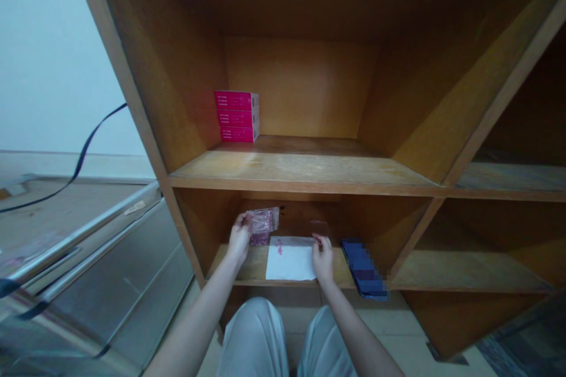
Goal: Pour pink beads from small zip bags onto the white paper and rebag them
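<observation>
My left hand (239,239) is closed on a small clear plastic bag (264,220) of pink bits, held up over the lower shelf (254,271). My right hand (322,256) pinches another small clear bag (319,228) at its lower edge, just above the far right corner of a white sheet of paper (290,259). The paper lies flat on the lower shelf and has a few pink specks (279,246) near its far left. More pink bits (260,239) sit on the shelf beside my left hand.
Three pink boxes (237,116) are stacked at the back left of the upper shelf (300,169). A dark blue flat thing (364,268) lies on the lower shelf right of the paper. A metal cabinet with rails (88,259) stands to the left. My knees (283,336) are below.
</observation>
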`<state>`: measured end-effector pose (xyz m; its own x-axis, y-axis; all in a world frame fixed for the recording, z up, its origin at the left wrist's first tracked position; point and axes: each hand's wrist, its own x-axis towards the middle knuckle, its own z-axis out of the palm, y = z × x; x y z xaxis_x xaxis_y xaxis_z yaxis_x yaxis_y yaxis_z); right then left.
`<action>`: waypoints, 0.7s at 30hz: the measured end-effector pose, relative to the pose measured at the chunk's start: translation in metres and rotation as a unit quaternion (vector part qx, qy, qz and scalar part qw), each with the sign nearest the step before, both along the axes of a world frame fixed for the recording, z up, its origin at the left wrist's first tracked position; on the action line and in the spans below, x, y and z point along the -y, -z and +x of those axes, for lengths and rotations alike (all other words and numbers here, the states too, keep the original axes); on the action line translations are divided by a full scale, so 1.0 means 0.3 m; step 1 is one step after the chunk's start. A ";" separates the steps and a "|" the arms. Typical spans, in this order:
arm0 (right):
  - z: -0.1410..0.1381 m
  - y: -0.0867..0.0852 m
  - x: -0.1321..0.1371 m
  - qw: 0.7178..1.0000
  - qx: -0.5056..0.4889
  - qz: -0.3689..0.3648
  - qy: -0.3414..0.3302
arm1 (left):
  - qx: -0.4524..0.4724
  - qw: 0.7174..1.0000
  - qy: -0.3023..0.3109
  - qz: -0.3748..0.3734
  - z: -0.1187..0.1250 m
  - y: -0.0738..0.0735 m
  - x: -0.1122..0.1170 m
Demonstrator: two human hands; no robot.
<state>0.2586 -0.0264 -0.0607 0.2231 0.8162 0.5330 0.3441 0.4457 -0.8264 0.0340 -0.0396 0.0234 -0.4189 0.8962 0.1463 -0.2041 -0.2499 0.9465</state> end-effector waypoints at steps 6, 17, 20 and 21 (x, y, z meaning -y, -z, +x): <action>-0.157 -0.132 0.065 0.951 -0.158 -0.141 -0.224 | 0.114 0.992 0.051 -0.002 0.053 0.041 0.074; -0.237 -0.153 0.101 0.917 -0.207 -0.204 -0.274 | 0.131 0.989 0.054 -0.029 0.050 0.135 0.161; -0.245 -0.143 0.106 0.919 -0.195 -0.207 -0.272 | 0.025 0.998 0.049 -0.030 0.031 0.147 0.163; -0.249 -0.140 0.107 0.922 -0.187 -0.207 -0.269 | -0.018 0.998 0.048 -0.035 0.025 0.149 0.162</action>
<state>0.1840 -0.0586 -0.0186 -0.1696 0.9784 0.1183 -0.1782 0.0876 -0.9801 0.0414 -0.0883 -0.0211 -0.3257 0.9407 0.0951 -0.1889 -0.1633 0.9683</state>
